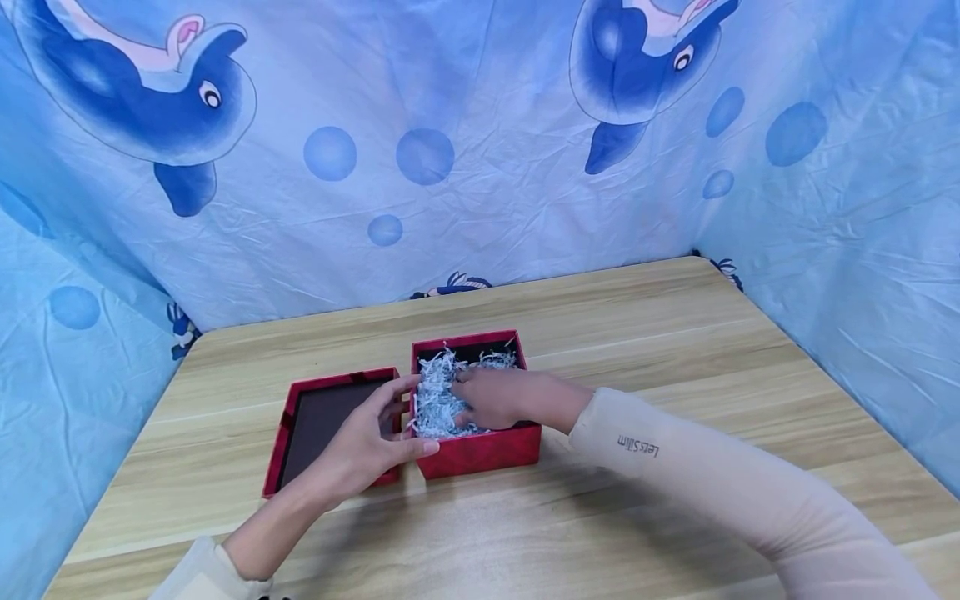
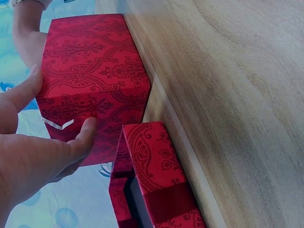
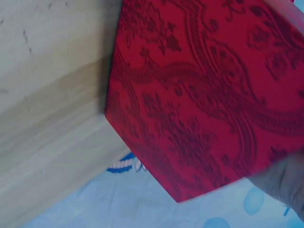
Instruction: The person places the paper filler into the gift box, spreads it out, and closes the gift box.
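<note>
A red box [image 1: 480, 454] with a dark damask-like pattern stands on the table, its top uncovered, pale blue shredded paper [image 1: 435, 392] inside. My right hand [image 1: 495, 398] reaches over the right rim, fingers spread down onto the paper; their tips are partly hidden in it. At the box's near left corner is my left hand [image 1: 367, 437], thumb along the front rim and fingers against the left side. The left wrist view shows that hand [image 2: 42, 142] touching two faces of the patterned box [image 2: 95, 61]. In the right wrist view, the box wall [image 3: 204, 95] covers most of the right hand.
A matching red lid [image 1: 288, 425] with a dark inside lies to the left, close beside the box and partly behind the left forearm. Wood-grain table [image 1: 675, 333] surrounds both. Blue cloth [image 1: 510, 208] printed with dolphins and bubbles hangs behind and at the sides.
</note>
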